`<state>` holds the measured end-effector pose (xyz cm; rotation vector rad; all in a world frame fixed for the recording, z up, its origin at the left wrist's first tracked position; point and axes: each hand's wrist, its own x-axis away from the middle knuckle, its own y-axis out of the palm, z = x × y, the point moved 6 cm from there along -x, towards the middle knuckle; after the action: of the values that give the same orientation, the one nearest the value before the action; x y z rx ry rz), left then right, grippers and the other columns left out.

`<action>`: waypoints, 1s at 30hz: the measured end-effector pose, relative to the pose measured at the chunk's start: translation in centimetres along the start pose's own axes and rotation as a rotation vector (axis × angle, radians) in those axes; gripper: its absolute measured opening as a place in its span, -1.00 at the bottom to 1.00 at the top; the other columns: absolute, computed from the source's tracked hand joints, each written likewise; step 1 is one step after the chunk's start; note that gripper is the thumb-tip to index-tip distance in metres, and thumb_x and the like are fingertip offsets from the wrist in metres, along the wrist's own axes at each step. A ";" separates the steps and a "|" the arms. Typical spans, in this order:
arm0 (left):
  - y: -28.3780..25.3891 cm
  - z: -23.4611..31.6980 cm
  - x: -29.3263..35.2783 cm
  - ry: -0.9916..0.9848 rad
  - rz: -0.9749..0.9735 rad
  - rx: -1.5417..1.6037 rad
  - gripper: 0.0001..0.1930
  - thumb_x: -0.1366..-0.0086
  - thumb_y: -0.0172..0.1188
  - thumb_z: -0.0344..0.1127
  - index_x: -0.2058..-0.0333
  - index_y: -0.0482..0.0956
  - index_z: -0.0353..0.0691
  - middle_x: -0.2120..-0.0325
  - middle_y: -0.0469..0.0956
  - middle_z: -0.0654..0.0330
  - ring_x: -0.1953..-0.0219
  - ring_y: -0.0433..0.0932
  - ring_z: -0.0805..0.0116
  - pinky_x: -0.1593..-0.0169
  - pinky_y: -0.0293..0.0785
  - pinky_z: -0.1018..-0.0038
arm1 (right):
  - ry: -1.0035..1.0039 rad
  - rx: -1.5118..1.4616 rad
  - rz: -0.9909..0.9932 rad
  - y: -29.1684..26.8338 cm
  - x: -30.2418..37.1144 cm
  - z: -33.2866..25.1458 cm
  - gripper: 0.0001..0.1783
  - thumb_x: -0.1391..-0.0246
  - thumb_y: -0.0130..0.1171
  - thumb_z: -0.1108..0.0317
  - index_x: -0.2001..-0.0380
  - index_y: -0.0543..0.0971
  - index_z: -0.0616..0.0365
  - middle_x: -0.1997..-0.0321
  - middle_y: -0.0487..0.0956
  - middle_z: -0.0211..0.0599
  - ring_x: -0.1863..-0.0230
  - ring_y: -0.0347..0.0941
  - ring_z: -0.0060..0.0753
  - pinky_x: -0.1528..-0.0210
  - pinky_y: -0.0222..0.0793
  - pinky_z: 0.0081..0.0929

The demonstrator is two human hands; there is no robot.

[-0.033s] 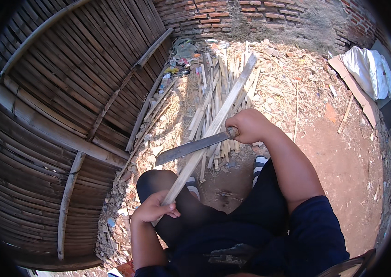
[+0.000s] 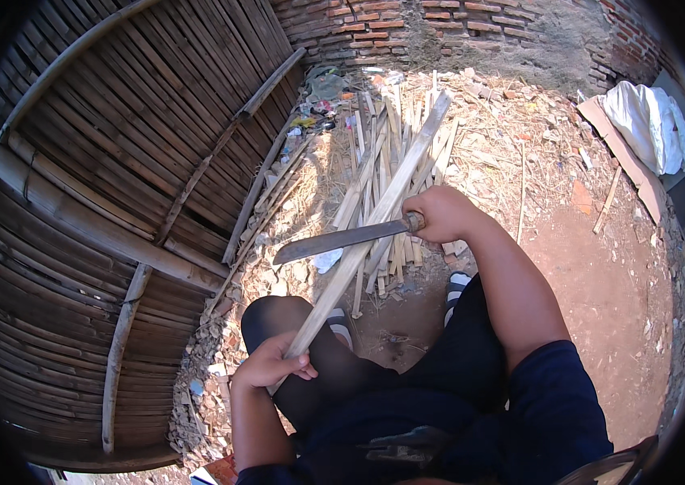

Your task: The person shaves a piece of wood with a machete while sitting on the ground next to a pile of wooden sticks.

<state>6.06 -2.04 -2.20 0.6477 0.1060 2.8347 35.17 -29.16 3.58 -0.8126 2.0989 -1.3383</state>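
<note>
My left hand [image 2: 272, 362] is closed round the near end of a long flat wooden strip [image 2: 334, 288], beside my left knee. The strip slants away to the upper right, and its far end lies over a heap of thin wooden strips [image 2: 352, 204]. In my right hand [image 2: 446, 214] is the handle of a machete [image 2: 341, 240]. Its wide dark blade points left and crosses the strip about midway. Whether the edge touches the wood or sits just above it, I cannot tell.
A slatted bamboo wall [image 2: 148, 137] runs along the left. At the back stands a brick wall [image 2: 367, 36]. Rubble and straw [image 2: 488, 145] cover the ground beyond the heap. A white sack [image 2: 650, 125] rests on a brown board [image 2: 619, 153] at the far right.
My right hand and the machete have shifted slightly away from me, up along the strip. My left hand still holds the strip's near end.
</note>
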 end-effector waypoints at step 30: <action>0.1 -0.1 0.4 0.012 0.028 -0.015 -0.56 -0.36 0.32 -0.14 0.05 0.40 -0.40 0.39 0.56 0.15 0.24 0.73 0.17 0.18 0.70 0.34 | 0.078 0.002 -0.046 -1.0 1.4 0.5 -0.61 0.02 0.40 0.12 0.12 0.68 0.04 0.22 0.68 -0.02 0.12 0.61 0.09 0.04 0.51 -0.08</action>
<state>5.61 -2.05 -2.09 0.6341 0.0783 2.8642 34.75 -30.78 4.20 -0.8243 2.1509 -1.4168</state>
